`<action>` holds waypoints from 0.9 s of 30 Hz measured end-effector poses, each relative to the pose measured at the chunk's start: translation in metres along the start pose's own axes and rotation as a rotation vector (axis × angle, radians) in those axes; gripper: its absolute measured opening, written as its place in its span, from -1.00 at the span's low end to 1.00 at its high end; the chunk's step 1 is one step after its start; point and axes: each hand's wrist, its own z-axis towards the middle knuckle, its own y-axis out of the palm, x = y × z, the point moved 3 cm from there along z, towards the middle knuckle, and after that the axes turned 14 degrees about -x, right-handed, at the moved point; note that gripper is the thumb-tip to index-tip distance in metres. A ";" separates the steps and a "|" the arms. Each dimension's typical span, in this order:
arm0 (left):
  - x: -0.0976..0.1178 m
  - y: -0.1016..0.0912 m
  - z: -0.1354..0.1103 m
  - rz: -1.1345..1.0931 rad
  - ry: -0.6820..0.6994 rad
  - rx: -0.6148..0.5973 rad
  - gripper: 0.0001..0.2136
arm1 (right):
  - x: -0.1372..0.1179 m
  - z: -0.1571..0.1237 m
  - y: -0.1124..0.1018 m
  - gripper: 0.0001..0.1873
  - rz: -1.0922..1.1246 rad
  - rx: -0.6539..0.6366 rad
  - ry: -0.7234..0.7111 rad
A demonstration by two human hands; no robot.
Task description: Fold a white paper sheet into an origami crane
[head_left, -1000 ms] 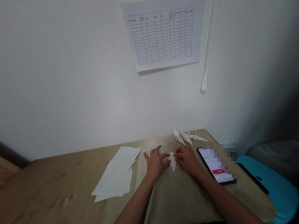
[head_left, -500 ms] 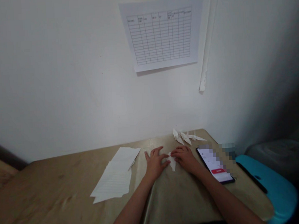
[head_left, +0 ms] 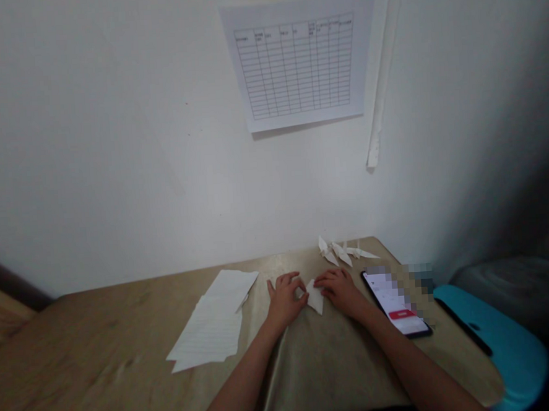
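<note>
A small piece of folded white paper [head_left: 315,298] lies on the table between my hands, its narrow tip pointing toward me. My left hand [head_left: 286,299] pinches the paper's left edge between thumb and forefinger, while its other fingers are raised. On the upper right side of the paper rest the curled fingertips of my right hand [head_left: 339,288]; its thumb is mostly hidden. Just beyond the right hand, several folded paper cranes [head_left: 340,253] sit in a cluster near the wall.
Loose white paper sheets [head_left: 208,330] lie left of my hands on the brown-covered table [head_left: 102,352]. A phone [head_left: 396,306] with a lit screen is beside my right forearm. A turquoise object [head_left: 511,346] stands off the table's right edge. A printed chart [head_left: 298,67] hangs on the wall.
The folded paper looks wider now, with its left flap spread outward. My left thumb and forefinger have shifted slightly left and drawn together. The right hand stays almost in place.
</note>
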 end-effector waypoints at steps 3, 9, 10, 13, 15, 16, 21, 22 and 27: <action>-0.001 -0.001 -0.001 0.059 0.019 -0.062 -0.69 | 0.000 0.000 0.000 -0.59 0.004 -0.001 0.007; -0.006 -0.002 -0.001 0.110 0.011 -0.089 -0.66 | -0.002 -0.002 -0.001 -0.63 0.080 0.014 0.012; -0.006 -0.002 -0.001 0.113 0.008 -0.092 -0.66 | -0.002 -0.002 -0.001 -0.64 0.101 0.015 0.009; -0.007 -0.002 0.000 0.112 0.006 -0.104 -0.66 | -0.001 -0.002 0.000 -0.70 0.158 0.020 0.012; -0.007 -0.001 0.000 0.111 0.011 -0.104 -0.65 | 0.000 -0.001 0.000 -0.71 0.176 0.030 0.018; -0.008 -0.001 0.000 0.112 0.013 -0.100 -0.65 | 0.000 -0.001 0.001 -0.72 0.179 0.037 0.018; -0.009 -0.002 -0.001 0.113 0.039 -0.107 -0.62 | 0.003 -0.005 0.005 -0.70 0.168 0.065 -0.023; -0.009 -0.002 -0.002 0.114 0.048 -0.110 -0.62 | 0.004 -0.006 0.004 -0.67 0.166 0.066 -0.040; -0.011 -0.004 -0.002 0.120 0.080 -0.099 -0.59 | 0.004 -0.008 0.000 -0.68 0.119 0.074 -0.122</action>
